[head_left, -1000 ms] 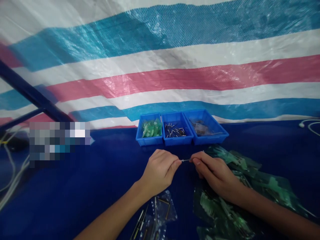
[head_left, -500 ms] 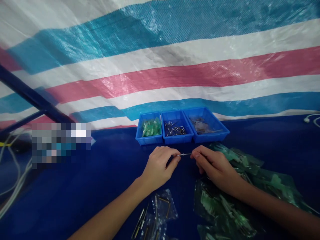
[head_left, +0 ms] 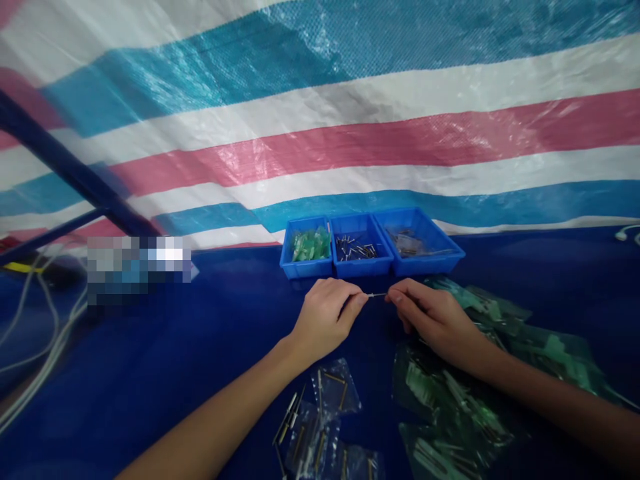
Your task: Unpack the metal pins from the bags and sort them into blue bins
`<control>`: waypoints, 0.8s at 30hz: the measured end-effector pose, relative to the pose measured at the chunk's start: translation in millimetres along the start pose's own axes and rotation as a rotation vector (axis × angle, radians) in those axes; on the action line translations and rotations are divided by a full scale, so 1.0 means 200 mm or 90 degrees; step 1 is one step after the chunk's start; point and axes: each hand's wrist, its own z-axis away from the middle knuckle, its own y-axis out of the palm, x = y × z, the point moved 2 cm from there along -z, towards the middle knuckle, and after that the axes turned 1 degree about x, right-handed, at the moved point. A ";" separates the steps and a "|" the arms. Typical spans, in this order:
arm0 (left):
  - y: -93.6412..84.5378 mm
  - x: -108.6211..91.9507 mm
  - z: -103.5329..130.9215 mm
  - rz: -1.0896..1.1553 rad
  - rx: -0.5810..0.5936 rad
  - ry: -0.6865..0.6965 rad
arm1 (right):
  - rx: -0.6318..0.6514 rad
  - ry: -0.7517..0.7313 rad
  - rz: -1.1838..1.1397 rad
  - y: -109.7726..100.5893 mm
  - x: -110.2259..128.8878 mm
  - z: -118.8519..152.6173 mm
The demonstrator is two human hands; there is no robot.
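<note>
My left hand (head_left: 325, 319) pinches one end of a thin metal rod (head_left: 376, 295) between thumb and forefinger. A small collar shows on the rod, close to the left fingertips. At its other end, the closed fingers of my right hand (head_left: 440, 321) grip the rod, their tips hiding its end. The rod lies nearly level between both hands, just above the table. Below my left hand, a small clear bag (head_left: 336, 387) holds brass-coloured and silver pins. Several loose metal pins (head_left: 289, 419) lie beside it.
Behind my hands stand three blue bins: one with green bagged pieces (head_left: 287, 267), one with small metal pins (head_left: 363, 269), one with clear bags (head_left: 427, 265). Green-tinted bags (head_left: 450, 400) lie around my right forearm. White cables (head_left: 50, 353) run at far left, near a dark metal bar (head_left: 65, 160).
The whole view has shifted slightly, so things appear a little higher and further right. Both hands keep hold of the rod; the left fingers cover more of it near the collar.
</note>
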 end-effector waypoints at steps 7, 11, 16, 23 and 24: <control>0.00 0.00 -0.01 -0.002 0.017 0.007 | -0.018 0.018 -0.022 -0.01 0.01 -0.01; 0.00 0.00 -0.01 -0.002 0.016 0.016 | -0.019 0.020 -0.022 -0.01 0.02 -0.01; 0.00 -0.01 -0.01 -0.004 0.011 0.033 | -0.020 0.028 -0.024 -0.02 0.02 0.00; 0.00 -0.02 0.01 -0.035 0.002 0.042 | -0.003 0.034 -0.032 -0.01 0.01 0.01; 0.00 -0.02 0.01 -0.041 0.000 0.041 | -0.001 0.033 -0.032 -0.01 0.01 0.01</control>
